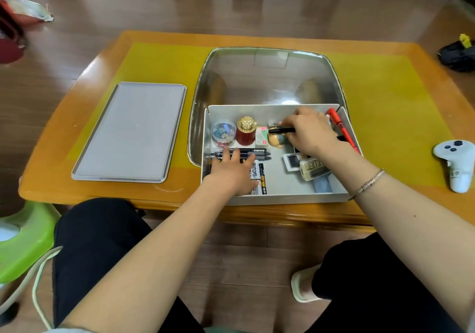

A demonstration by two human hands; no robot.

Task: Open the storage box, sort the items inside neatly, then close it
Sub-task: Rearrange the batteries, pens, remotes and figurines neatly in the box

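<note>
Black pen in my right hand, headed for the pen row

My right hand [311,132] pinches a black pen [282,130] lying crosswise over the open box [282,199]; the pen row [241,152] lies nearer me, to the left, parallel, under my left hand's [232,173] flat fingers.

The storage box [280,199] is white, its lid [131,132] plain grey, on a yellow mat [159,60] over an orange-brown table [51,186]. Inside stand a dark red jar [245,135] with a gold cap, a red pen [340,127] and black pens [241,152].
</note>
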